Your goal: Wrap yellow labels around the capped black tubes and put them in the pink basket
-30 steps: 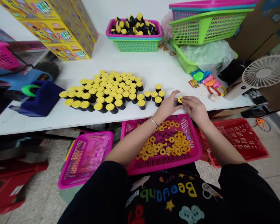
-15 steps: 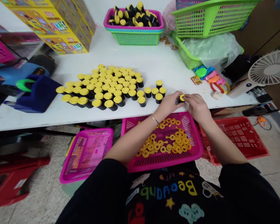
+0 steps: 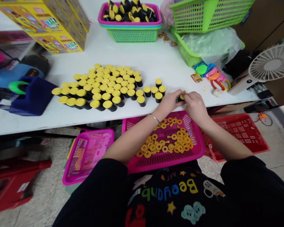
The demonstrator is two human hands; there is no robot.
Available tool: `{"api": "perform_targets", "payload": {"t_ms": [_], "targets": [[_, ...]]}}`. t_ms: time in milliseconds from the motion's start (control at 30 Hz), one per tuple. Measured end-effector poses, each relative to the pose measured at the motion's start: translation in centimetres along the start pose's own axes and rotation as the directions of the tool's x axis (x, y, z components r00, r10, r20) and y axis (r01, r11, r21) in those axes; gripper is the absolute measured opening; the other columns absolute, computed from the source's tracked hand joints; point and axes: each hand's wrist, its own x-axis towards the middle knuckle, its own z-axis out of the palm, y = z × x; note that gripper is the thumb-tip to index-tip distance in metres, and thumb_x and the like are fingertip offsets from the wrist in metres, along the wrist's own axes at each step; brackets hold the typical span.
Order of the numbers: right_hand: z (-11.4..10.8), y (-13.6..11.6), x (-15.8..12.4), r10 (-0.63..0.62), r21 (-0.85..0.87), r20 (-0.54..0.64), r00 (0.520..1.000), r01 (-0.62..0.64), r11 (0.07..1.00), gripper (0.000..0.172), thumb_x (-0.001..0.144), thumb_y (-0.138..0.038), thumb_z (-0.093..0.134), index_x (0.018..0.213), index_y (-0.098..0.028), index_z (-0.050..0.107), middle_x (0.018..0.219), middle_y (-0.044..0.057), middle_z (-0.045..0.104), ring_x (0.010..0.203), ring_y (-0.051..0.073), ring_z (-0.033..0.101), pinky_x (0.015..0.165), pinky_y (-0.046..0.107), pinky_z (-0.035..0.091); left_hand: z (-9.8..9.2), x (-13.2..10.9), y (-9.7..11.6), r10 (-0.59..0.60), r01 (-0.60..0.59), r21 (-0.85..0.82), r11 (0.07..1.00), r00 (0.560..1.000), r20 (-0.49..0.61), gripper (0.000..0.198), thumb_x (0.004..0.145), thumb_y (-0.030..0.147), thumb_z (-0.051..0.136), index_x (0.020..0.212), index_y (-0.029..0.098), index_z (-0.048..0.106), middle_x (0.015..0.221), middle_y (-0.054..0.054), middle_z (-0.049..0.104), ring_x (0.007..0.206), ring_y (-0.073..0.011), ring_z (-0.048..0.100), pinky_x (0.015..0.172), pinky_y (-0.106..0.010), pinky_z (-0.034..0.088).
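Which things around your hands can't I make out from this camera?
Head view:
- Black cylinder with yellow top: mostly hidden by the left hand and right hand.
- Upper green basket: cut off by the top edge.
- Yellow specks near the fan: too small to identify.

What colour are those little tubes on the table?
The tubes have yellow tops over black bodies, clearest in the head view.

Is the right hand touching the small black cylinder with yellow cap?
Touching: the head view shows the right hand with its fingers against the small black cylinder with yellow cap.
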Motion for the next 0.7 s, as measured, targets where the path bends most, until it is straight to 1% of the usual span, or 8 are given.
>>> {"api": "perform_targets", "payload": {"t_ms": [100, 167, 267, 367, 467, 567, 633, 700], "targets": [[-0.9, 1.3, -0.2, 0.033, 0.196, 0.026, 0.999, -0.038, 0.98, 0.028, 0.091, -0.009, 0.047, 0.1, -0.018, 0.072, 0.095, 0.011, 0.073, 0.094, 0.025, 0.067, 0.086, 0.042, 0.057, -0.1, 0.1, 0.0, 0.007, -0.007, -0.01, 1.0, 1.0, 0.007, 0.037, 0.088, 0.029, 0.075, 0.121, 0.018, 0.064, 0.117, -0.007, 0.076, 0.106, -0.0203, 0.073, 0.094, -0.032, 0.054], [-1.5, 2.4, -0.4, 0.064, 0.375, 0.065, 0.996, -0.084, 0.923, 0.027, 0.089, -0.012, 0.052, 0.102, -0.021, 0.074, 0.103, 0.008, 0.076, 0.098, 0.023, 0.07, 0.091, 0.042, 0.058, -0.1, 0.0, 0.0, 0.009, -0.009, -0.021, 1.0, 1.0, 0.013, 0.038, 0.089, 0.03, 0.075, 0.123, 0.018, 0.063, 0.123, -0.008, 0.074, 0.112, -0.021, 0.071, 0.097, -0.033, 0.053], [-1.6, 3.7, -0.2, 0.302, 0.602, 0.078, 0.95, -0.286, 0.745, 0.02, 0.084, -0.016, 0.063, 0.1, -0.022, 0.074, 0.1, 0.004, 0.077, 0.089, 0.019, 0.073, 0.091, 0.039, 0.06, 0.0, 0.0, -0.1, -0.005, 0.005, -0.014, 1.0, 1.0, 0.016, 0.042, 0.087, 0.031, 0.077, 0.124, 0.018, 0.062, 0.127, -0.009, 0.073, 0.113, -0.0226, 0.071, 0.099, -0.034, 0.053], [-0.9, 4.0, 0.9, 0.512, 0.757, 0.281, 0.812, -0.515, 0.402, 0.015, 0.075, -0.021, 0.079, 0.088, -0.019, 0.071, 0.077, 0.001, 0.075, 0.066, 0.014, 0.069, 0.073, 0.031, 0.061, -0.1, 0.1, -0.2, -0.003, 0.003, -0.01, 1.0, 1.0, 0.012, 0.04, 0.086, 0.032, 0.078, 0.119, 0.017, 0.062, 0.119, -0.009, 0.075, 0.107, -0.0221, 0.072, 0.095, -0.034, 0.053], [-0.8, 3.9, 2.4, 0.478, 0.696, 0.592, 0.649, -0.711, 0.104, 0.027, 0.067, -0.028, 0.09, 0.083, -0.017, 0.072, 0.068, 0.0, 0.072, 0.054, 0.009, 0.062, 0.056, 0.022, 0.056, -0.1, 0.3, -0.3, -0.021, 0.021, -0.028, 0.999, 1.0, 0.019, 0.04, 0.084, 0.033, 0.079, 0.116, 0.018, 0.061, 0.108, -0.007, 0.077, 0.099, -0.0204, 0.073, 0.089, -0.032, 0.053], [-1.4, 4.0, 3.6, 0.37, 0.541, 0.785, 0.497, -0.841, -0.017, 0.028, 0.066, -0.029, 0.093, 0.085, -0.017, 0.076, 0.072, 0.002, 0.075, 0.052, 0.006, 0.06, 0.05, 0.016, 0.055, -0.1, 0.4, -0.6, -0.06, 0.061, -0.055, 0.997, 0.998, 0.018, 0.063, 0.079, 0.034, 0.083, 0.132, 0.017, 0.052, 0.1, -0.007, 0.077, 0.098, -0.0205, 0.073, 0.088, -0.031, 0.053], [-1.8, 4.1, 4.2, 0.327, 0.468, 0.84, 0.432, -0.883, -0.037, 0.021, 0.07, -0.026, 0.09, 0.083, -0.017, 0.077, 0.073, 0.001, 0.075, 0.051, 0.005, 0.06, 0.049, 0.013, 0.055, 0.0, 0.5, -0.7, -0.064, 0.066, -0.078, 0.995, 0.998, 0.02, 0.077, 0.078, 0.033, 0.083, 0.142, 0.016, 0.043, 0.101, -0.007, 0.076, 0.099, -0.0204, 0.072, 0.09, -0.031, 0.052], [-2.0, 4.1, 4.6, 0.315, 0.426, 0.867, 0.387, -0.902, -0.063, 0.011, 0.076, -0.023, 0.086, 0.079, -0.017, 0.076, 0.068, 0.0, 0.072, 0.052, 0.004, 0.061, 0.049, 0.008, 0.054, 0.1, 0.5, -0.8, -0.055, 0.057, -0.093, 0.994, 0.998, 0.025, 0.08, 0.079, 0.032, 0.082, 0.145, 0.017, 0.04, 0.101, -0.007, 0.076, 0.098, -0.0197, 0.072, 0.09, -0.03, 0.052]]}}
